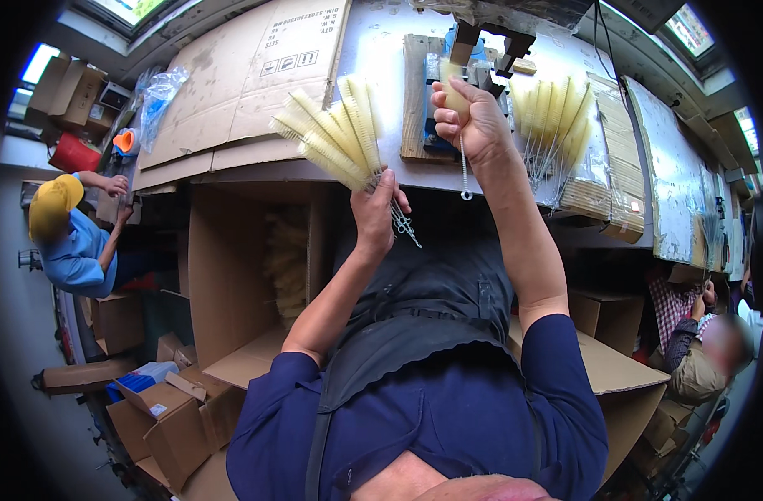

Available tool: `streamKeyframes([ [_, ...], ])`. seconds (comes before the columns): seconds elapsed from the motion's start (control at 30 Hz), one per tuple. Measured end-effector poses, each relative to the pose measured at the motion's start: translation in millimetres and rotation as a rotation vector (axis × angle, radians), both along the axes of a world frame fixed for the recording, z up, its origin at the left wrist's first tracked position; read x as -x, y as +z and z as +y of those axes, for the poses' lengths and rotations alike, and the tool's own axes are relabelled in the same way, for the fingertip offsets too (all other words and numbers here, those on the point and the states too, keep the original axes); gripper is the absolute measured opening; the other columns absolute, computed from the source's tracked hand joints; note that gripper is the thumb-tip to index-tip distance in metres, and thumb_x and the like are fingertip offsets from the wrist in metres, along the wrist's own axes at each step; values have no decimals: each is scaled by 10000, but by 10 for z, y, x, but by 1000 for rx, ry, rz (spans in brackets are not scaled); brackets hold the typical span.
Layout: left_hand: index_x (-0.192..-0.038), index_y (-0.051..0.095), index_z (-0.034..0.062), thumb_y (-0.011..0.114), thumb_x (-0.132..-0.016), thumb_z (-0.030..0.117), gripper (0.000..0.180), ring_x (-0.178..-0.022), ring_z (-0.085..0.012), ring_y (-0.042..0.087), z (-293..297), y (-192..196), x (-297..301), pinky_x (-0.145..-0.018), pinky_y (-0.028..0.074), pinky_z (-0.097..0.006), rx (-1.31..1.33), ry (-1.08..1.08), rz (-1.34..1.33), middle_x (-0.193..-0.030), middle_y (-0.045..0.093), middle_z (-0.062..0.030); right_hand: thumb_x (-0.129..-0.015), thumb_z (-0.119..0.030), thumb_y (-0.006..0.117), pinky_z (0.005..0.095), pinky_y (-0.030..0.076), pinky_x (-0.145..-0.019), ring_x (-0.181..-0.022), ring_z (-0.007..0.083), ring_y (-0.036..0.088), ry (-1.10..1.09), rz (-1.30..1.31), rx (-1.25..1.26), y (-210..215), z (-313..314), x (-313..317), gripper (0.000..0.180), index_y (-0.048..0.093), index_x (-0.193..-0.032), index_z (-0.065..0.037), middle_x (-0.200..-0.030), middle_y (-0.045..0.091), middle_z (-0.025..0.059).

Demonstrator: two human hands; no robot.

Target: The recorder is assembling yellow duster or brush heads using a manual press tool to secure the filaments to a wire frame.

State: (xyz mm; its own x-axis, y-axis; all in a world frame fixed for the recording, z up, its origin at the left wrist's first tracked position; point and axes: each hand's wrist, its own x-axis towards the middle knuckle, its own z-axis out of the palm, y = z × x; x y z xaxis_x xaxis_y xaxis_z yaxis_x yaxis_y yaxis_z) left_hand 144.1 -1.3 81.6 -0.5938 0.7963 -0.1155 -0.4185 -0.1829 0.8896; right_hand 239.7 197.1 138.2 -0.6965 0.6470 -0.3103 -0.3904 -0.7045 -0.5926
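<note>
Cardboard-strewn workbench (373, 50) in a workshop crowded with boxes (181, 426).

Brush (453, 98) head mostly hidden inside the right hand (473, 121); wire handles (404, 224) partly behind the left hand (376, 210).

- Bunch of bottle brushes (336, 134), centre top: pale yellow bristles, silver wire stems.
- Single brush (455, 98), upper centre: pale yellow, silver twisted handle.
- Loose brushes (553, 121), upper right: the same pale yellow.
- Flattened cardboard (248, 75), upper left: plain brown.
- Wearer's shirt (448, 417), bottom centre: dark blue.
- Apron (432, 292), centre: black.
- Person at left: yellow cap (52, 204), light blue shirt (73, 255).
- Person at right: red-and-white checked sleeve (669, 305).
</note>
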Motion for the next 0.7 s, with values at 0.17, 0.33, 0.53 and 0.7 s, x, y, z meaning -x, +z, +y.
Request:
streamKeyframes([
  [0.17, -1066, 554, 24, 555, -1009, 131, 121, -573, -130, 536, 25, -36, 45, -498, 484, -270, 5, -1, -13, -718, 514, -18, -1025, -220, 520, 204, 319, -384, -458, 47, 360, -65, -192, -127, 201, -456, 124, 214, 544, -1028, -8, -700, 526, 8],
  [0.33, -1053, 551, 32, 550, -1013, 135, 110, -575, -125, 542, 64, -42, 41, -504, 493, -271, 14, 12, -1, -720, 518, -18, -1037, -225, 498, 189, 309, -339, -401, 44, 388, -243, -186, -246, -4, -516, -242, 244, 570, -968, -2, -685, 556, 30],
  [0.53, -1049, 550, 36, 544, -1016, 136, 105, -583, -127, 557, 116, -73, -7, -509, 503, -275, 29, 25, -10, -721, 522, -21, -1042, -234, 491, 183, 328, -344, -406, 36, 405, -381, -331, -375, -119, -289, -484, 265, 589, -919, -21, -660, 561, 22],
  [0.7, -1050, 542, 33, 559, -1007, 121, 100, -563, -120, 566, 117, -119, -23, -481, 510, -269, 33, 50, -22, -721, 532, -23, -1039, -236, 495, 182, 326, -339, -397, 31, 405, -337, -419, -417, -56, -225, -543, 273, 601, -927, -11, -652, 565, 19],
])
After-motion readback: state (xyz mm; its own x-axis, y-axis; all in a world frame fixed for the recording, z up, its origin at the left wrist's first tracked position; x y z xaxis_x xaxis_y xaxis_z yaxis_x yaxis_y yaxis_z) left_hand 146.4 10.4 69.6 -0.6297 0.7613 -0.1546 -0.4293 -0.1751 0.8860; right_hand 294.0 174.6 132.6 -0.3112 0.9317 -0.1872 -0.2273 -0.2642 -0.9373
